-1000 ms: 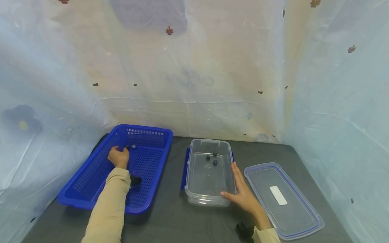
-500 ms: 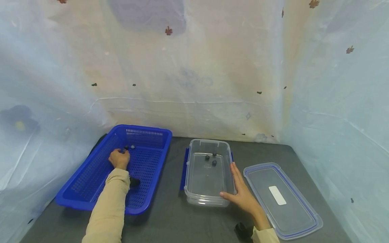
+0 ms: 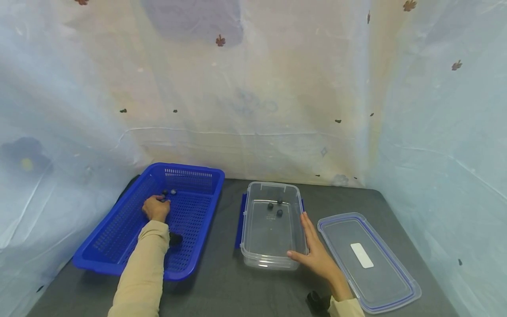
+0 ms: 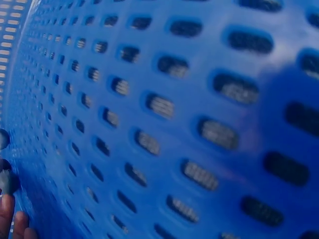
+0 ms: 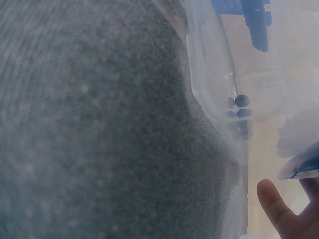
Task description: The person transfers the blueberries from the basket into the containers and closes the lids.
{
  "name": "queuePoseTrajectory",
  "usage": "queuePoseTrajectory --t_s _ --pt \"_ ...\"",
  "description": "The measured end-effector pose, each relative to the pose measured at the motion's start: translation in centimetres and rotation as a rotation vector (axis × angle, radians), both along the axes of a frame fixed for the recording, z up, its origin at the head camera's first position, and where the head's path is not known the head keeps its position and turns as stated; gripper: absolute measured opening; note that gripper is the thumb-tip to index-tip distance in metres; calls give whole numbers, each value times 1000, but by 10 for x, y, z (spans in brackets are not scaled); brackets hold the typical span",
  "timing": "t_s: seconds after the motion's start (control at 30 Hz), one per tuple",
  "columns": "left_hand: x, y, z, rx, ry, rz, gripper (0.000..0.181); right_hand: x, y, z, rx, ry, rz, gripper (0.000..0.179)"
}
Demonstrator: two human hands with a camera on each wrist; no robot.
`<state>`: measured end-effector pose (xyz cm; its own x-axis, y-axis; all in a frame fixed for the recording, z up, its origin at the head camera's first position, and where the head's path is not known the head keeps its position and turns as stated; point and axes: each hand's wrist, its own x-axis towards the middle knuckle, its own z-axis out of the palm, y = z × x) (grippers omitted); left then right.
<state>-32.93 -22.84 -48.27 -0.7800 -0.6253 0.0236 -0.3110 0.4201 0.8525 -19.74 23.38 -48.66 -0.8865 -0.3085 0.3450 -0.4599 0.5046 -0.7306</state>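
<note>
My left hand (image 3: 156, 208) reaches into the blue perforated basket (image 3: 196, 229) and pinches a blueberry (image 4: 7, 181) at its fingertips. Two more blueberries lie on the basket floor just beyond the fingers, a dark one (image 3: 164, 192) and a paler one (image 3: 173, 192). My right hand (image 3: 318, 257) rests with straight fingers along the right side of a clear plastic box (image 3: 263, 240), its thumb on the near right corner. Inside the box are three blueberries (image 3: 279, 213), towards the far end. In the right wrist view, the right hand (image 5: 286, 214) shows only in part.
A clear lid (image 3: 390, 277) with a blue seal and a white label lies right of the box. Blue side latches (image 3: 240, 220) hang from the box. Grey cloth (image 3: 222, 290) covers the table, and patterned plastic sheeting (image 3: 253, 149) surrounds it.
My left fingers have closed on a blueberry and drawn slightly back from the other two in the basket. My right hand and the box have stayed put.
</note>
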Motion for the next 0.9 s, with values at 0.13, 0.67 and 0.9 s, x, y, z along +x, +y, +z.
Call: queuePoseTrajectory --t_s 0.13,0.67,0.9 --pt "0 0 0 -22 -29 3 28 0 0 0 1 -2 4 107" --pt "-2 -1 -2 -46 -71 -1 16 2 -1 2 -6 -6 6 106" --pt "-2 1 2 -55 -37 -25 17 2 -1 2 -7 -7 2 106"
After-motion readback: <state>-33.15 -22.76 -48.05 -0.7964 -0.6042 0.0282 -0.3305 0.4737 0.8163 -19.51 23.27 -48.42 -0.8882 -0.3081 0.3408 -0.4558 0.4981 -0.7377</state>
